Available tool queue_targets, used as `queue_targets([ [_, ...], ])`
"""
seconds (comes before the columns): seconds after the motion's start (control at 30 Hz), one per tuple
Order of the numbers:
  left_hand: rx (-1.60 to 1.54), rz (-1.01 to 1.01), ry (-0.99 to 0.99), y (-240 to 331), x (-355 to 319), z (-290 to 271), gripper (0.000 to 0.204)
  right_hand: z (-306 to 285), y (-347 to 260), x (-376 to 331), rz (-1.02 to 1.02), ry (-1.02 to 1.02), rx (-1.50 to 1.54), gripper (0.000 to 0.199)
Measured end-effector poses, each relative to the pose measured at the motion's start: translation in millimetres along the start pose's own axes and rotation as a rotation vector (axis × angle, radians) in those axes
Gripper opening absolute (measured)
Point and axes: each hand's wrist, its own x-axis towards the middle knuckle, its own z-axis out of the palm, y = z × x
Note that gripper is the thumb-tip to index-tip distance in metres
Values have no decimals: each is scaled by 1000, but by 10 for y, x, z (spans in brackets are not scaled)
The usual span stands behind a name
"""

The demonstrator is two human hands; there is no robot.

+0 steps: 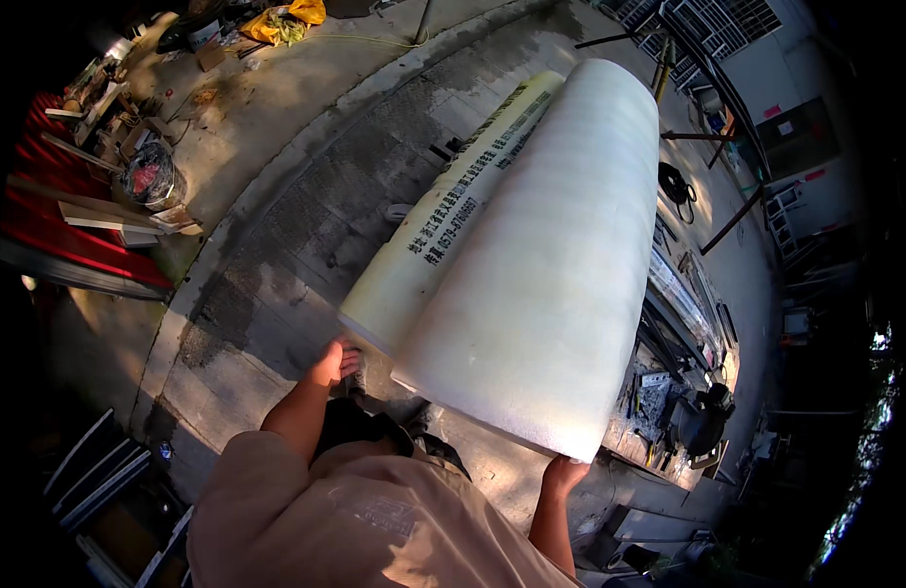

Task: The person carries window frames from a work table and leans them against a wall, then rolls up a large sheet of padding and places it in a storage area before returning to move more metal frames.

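A large white foam roll (541, 265) stretches away from me, its near end slanting across the middle of the view. Along its left side lies a pale yellow printed sheet or roll (414, 265) with dark lettering, partly covered by the white one. My right hand (567, 473) grips the white roll's near right corner, with some fingers hidden by it. Just below the near left corner of the yellow piece is my left hand (337, 364). Its fingers are apart and nothing shows in them; whether it touches the yellow piece is unclear.
A workbench (683, 475) with metal strips and tools stands on the right. Left are a red metal sheet (56, 196), wooden boards (105, 218) and a bucket with a bag (154, 176). A curved curb (232, 230) crosses the paving. A black cable coil (676, 186) lies beyond the roll.
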Motion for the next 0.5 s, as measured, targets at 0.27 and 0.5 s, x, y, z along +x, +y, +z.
queue_targets([
  [0.27,-592,130,-174,692,414,-26,74,311,-1416,-175,-434,-3,-569,59],
  [0.5,-694,318,-479,1368,-291,-42,48,497,-1776,-289,-477,-48,-671,55],
])
